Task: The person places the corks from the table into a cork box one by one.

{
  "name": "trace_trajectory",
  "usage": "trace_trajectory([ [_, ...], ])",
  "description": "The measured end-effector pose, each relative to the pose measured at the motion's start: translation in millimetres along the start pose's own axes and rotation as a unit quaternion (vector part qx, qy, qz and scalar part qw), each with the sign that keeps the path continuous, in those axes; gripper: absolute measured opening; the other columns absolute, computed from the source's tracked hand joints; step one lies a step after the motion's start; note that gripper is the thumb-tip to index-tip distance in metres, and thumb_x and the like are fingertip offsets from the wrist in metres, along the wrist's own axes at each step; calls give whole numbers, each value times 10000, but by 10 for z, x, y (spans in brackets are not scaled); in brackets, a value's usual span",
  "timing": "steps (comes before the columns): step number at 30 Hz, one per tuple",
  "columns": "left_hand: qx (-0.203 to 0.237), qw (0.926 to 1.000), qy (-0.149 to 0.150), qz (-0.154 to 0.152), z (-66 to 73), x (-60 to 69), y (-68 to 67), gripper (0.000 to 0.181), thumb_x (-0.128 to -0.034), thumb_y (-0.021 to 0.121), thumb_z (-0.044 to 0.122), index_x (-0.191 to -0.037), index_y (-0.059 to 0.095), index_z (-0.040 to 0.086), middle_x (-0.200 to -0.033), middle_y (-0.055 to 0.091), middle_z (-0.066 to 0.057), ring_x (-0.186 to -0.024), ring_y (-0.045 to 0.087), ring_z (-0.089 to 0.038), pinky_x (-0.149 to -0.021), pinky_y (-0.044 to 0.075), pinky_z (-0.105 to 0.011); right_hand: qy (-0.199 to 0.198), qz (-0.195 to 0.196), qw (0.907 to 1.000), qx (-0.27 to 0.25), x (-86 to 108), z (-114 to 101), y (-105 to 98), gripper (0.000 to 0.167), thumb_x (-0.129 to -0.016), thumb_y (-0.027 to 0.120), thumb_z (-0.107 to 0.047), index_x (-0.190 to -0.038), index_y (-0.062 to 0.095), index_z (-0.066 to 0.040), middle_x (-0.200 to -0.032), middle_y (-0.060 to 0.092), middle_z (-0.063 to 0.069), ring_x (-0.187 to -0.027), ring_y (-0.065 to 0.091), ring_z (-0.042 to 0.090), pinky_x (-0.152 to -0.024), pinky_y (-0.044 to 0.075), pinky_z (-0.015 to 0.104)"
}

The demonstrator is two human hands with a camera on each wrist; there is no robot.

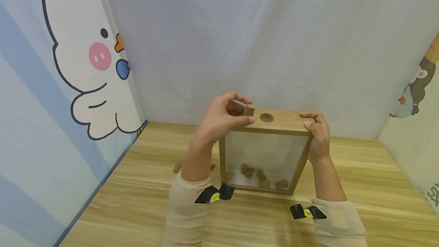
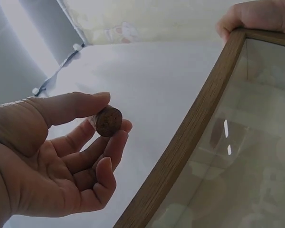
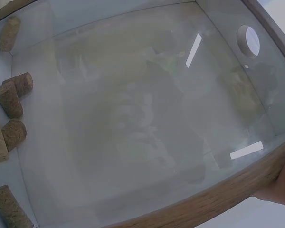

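My left hand [image 1: 219,119] pinches a cork [image 1: 249,109] between thumb and fingers, over the left end of the box's top, left of its round hole [image 1: 266,117]. In the left wrist view the left hand [image 2: 61,156] holds the cork [image 2: 108,121] by its sides, one end facing the camera. My right hand [image 1: 318,134] grips the top right corner of the upright wooden box [image 1: 281,122], which has a clear front. Several corks [image 1: 261,174] lie at the bottom inside it; the right wrist view shows corks [image 3: 9,99] and the hole [image 3: 248,42] too.
The box stands on a wood-grain table [image 1: 253,220]. A loose cork [image 1: 177,167] lies on the table left of the box, with another partly hidden near the left forearm. A pale curtain [image 1: 257,48] hangs behind, and a cartoon-printed cloth [image 1: 85,106] is at the left.
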State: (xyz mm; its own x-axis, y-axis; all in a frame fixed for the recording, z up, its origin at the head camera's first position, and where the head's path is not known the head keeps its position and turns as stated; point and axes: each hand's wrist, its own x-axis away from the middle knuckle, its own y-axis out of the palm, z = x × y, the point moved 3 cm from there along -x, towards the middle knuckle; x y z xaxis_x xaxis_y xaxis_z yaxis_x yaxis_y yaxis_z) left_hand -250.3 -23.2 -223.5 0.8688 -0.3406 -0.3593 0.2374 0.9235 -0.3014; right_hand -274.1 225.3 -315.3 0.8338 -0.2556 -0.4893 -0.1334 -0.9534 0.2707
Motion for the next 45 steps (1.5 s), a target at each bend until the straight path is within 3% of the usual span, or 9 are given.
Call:
trace_trajectory([
  [8, 252, 9993, -257, 46, -98, -309, 284, 284, -774, 747, 35, -1008, 591, 76, -957, 578, -85, -846, 590, -206, -687, 492, -296, 11, 1, 9999, 99, -2, 9, -38, 271, -795, 383, -86, -888, 629, -150, -1030, 508, 93, -911, 439, 250, -751, 298, 394],
  [13, 34, 9983, -579, -28, -169, -455, 385, 242, -783, 747, 85, -965, 589, 110, -920, 603, -53, -820, 582, -196, -700, 467, -328, -19, -26, 10000, 22, -24, 25, -31, 271, -799, 385, -84, -894, 632, -140, -1026, 508, 96, -905, 445, 248, -748, 316, 392],
  [17, -242, 9963, -818, -94, -168, -505, 413, 243, -775, 755, 82, -942, 582, 109, -887, 625, -35, -796, 594, -186, -723, 459, -337, 41, -48, 10000, -40, -24, 39, -17, 271, -793, 386, -81, -888, 631, -147, -1020, 503, 95, -894, 441, 244, -740, 320, 392],
  [22, -738, 9926, -948, -168, -132, -527, 413, 237, -765, 763, 79, -912, 579, 101, -854, 634, -7, -783, 592, -158, -736, 450, -319, 146, -95, 9998, -19, -13, 34, 0, 271, -791, 377, -80, -890, 620, -147, -1010, 489, 94, -876, 436, 238, -722, 335, 382],
  [27, -943, 9898, -1059, -132, -150, -536, 391, 222, -768, 758, 75, -904, 588, 115, -850, 624, -3, -796, 572, -161, -732, 447, -311, 173, -107, 9998, 85, -6, 14, 3, 274, -793, 373, -79, -898, 617, -146, -1001, 490, 90, -864, 437, 231, -714, 339, 373],
  [35, -513, 9960, -703, -218, -163, -482, 358, 238, -792, 738, 123, -987, 601, 129, -913, 625, -17, -843, 581, -176, -737, 462, -334, 112, -48, 9999, 52, -15, 5, -16, 277, -791, 373, -83, -893, 621, -151, -1010, 497, 88, -880, 434, 239, -738, 313, 392],
  [40, -291, 9988, -238, -326, -140, -255, 270, 280, -812, 734, 163, -1052, 610, 92, -987, 613, -51, -886, 577, -185, -724, 476, -319, 129, 31, 9999, 73, 1, 7, -34, 276, -791, 379, -85, -892, 627, -154, -1002, 506, 89, -868, 441, 237, -725, 323, 386],
  [45, -178, 9986, 464, -162, -162, 15, 192, 267, -834, 707, 166, -1055, 617, 46, -1010, 600, -48, -885, 565, -180, -726, 485, -311, 30, 17, 10000, 28, -9, -3, -16, 268, -789, 387, -83, -893, 629, -132, -997, 517, 95, -872, 445, 247, -729, 313, 389],
])
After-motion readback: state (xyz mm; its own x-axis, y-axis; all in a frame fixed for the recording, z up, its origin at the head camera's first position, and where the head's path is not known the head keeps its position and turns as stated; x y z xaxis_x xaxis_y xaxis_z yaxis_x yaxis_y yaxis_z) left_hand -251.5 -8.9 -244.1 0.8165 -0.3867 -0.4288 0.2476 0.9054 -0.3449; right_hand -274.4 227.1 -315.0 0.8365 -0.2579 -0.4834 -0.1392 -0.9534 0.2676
